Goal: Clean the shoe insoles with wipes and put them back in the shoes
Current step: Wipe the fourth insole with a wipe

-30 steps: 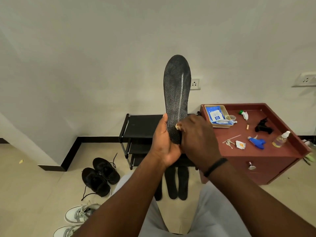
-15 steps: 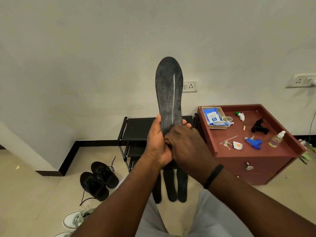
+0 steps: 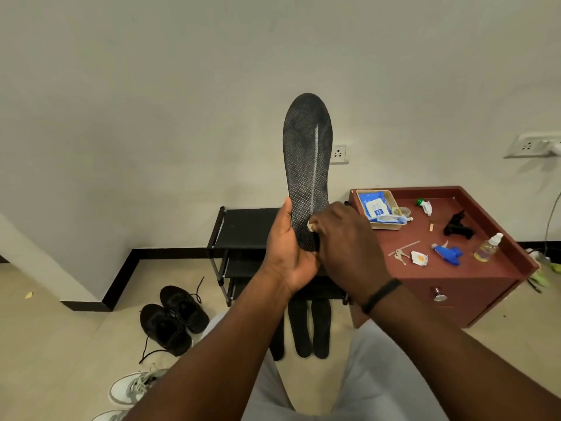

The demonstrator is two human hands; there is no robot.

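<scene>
Left hand (image 3: 288,256): wrapped around the heel end of a black insole (image 3: 307,165), thumb along its left edge, keeping it upright in front of the wall. Right hand (image 3: 346,244): curled over the lower part of the same insole, pressing a small pale wipe (image 3: 310,226), only a corner of it visible under the fingers. Black band on the right wrist.

Behind the hands, a black shoe rack (image 3: 243,229). Just right of the rack, a red cabinet (image 3: 473,278) with a wipes pack (image 3: 376,205) in a tray, keys (image 3: 400,256), a blue sprayer (image 3: 448,253) and a small bottle (image 3: 487,248) on top. In front of the rack, on the floor, more black insoles (image 3: 309,329) lying side by side. Left of the rack, a pair of black shoes (image 3: 176,317); nearer than those, white shoes (image 3: 133,387).
</scene>
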